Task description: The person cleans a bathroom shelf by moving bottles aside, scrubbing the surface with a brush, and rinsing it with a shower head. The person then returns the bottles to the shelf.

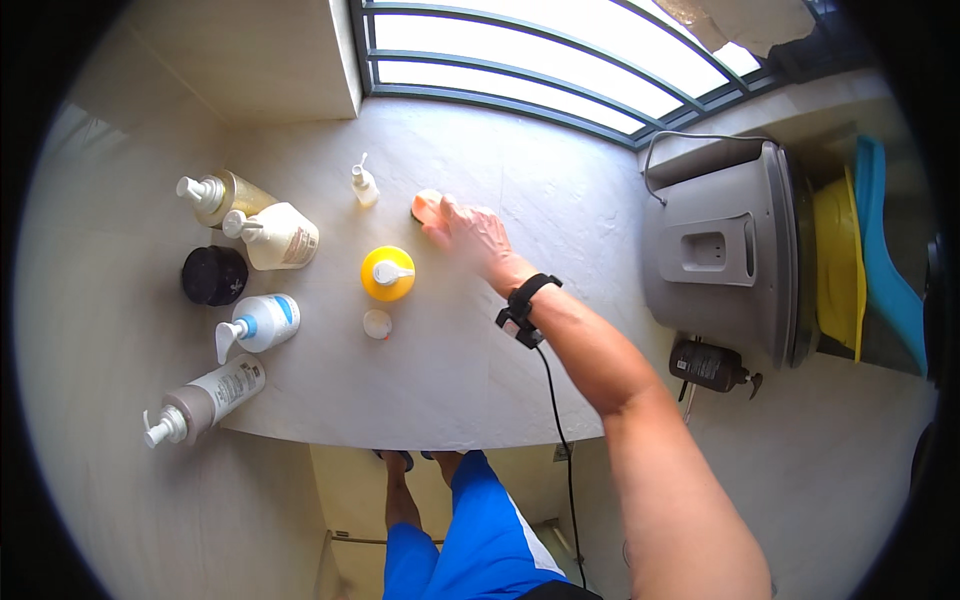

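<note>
My right hand point(474, 232) is closed around an orange sponge or scrubbing pad point(427, 206) with a dark underside, pressed on the pale stone counter point(427, 375). Left of the sponge stands a small clear pump bottle point(365, 187). Nearer to me are a yellow bottle with a white pump point(388, 274) and a small round white item point(377, 324). A black strap point(534, 292) with a small device and cable is on my right wrist. My left hand is out of view.
Along the left wall stand several pump bottles point(281, 236) and a black round container point(214, 275). A grey plastic appliance or tub point(720, 247), a yellow basin point(836, 266), a blue plastic item point(889, 262) and a dark pump bottle point(709, 365) are right. A barred window point(517, 64) lies behind.
</note>
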Tool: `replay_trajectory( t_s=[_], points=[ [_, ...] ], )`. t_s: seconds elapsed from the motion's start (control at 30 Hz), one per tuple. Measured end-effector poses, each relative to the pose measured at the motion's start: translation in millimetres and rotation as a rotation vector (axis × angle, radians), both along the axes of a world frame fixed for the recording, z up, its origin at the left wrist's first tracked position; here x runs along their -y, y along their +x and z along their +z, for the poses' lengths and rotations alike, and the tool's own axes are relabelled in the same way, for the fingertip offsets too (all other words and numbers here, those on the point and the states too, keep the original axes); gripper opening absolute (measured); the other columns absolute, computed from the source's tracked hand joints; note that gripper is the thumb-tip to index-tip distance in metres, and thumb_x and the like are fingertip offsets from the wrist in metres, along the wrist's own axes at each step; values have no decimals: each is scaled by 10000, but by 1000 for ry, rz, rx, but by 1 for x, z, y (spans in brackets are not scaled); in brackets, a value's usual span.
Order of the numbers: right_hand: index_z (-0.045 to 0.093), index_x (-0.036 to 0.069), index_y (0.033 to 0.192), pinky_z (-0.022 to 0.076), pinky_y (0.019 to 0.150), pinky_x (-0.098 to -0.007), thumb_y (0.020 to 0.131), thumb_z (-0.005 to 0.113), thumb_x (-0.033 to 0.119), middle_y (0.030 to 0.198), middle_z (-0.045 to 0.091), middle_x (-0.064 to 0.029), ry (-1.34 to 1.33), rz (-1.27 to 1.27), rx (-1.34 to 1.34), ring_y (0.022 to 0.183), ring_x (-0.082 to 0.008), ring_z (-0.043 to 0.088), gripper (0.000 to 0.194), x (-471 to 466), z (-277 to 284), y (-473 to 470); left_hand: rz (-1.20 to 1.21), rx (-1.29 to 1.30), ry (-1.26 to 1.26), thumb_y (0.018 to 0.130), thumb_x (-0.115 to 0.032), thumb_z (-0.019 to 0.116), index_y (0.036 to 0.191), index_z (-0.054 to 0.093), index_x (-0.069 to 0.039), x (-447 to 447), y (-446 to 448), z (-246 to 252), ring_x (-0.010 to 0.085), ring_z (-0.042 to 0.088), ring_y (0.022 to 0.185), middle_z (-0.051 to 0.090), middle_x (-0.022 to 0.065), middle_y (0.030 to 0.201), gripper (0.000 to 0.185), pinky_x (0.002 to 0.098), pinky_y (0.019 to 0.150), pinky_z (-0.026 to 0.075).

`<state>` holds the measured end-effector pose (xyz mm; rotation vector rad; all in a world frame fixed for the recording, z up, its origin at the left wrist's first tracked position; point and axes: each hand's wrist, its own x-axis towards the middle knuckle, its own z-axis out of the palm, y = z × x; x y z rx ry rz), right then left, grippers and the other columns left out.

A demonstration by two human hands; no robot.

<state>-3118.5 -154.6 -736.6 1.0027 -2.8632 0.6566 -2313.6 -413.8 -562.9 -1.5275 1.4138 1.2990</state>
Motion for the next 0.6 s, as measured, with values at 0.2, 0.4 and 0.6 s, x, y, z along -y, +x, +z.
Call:
replay_trajectory(
  t_s=[0.2, 0.4, 0.6],
  points=[
    [581, 158, 1432, 645, 770, -439, 1075, 550, 365, 1358, 669, -160, 398, -350, -248, 1039, -335, 750, 413, -129, 32, -82, 154, 249, 41, 1076, -170, 600, 1504, 474, -52, 1, 40, -2, 280, 682, 1185, 652, 185, 1337, 461, 422, 954, 609],
    [615, 200, 1323, 604, 598, -498, 1066, 536, 350, 1066, 732, -151, 193, -179, -99, 714, -372, 740, 307, 3, 6, -77, 177, 224, 81, 1068, -131, 598, 1504, 472, -47, -3, 23, -14, 280, 698, 1157, 665, 190, 1306, 461, 415, 940, 616],
    [601, 62, 1230, 550, 592, -510, 1000, 651, 321, 803, 715, -197, -10, 51, 34, 644, -383, 696, 349, 4, 16, 5, 198, 117, 127, 1060, -92, 596, 1503, 470, -41, 9, 12, -30, 280, 714, 1129, 677, 195, 1275, 464, 408, 926, 623]
  ],
)
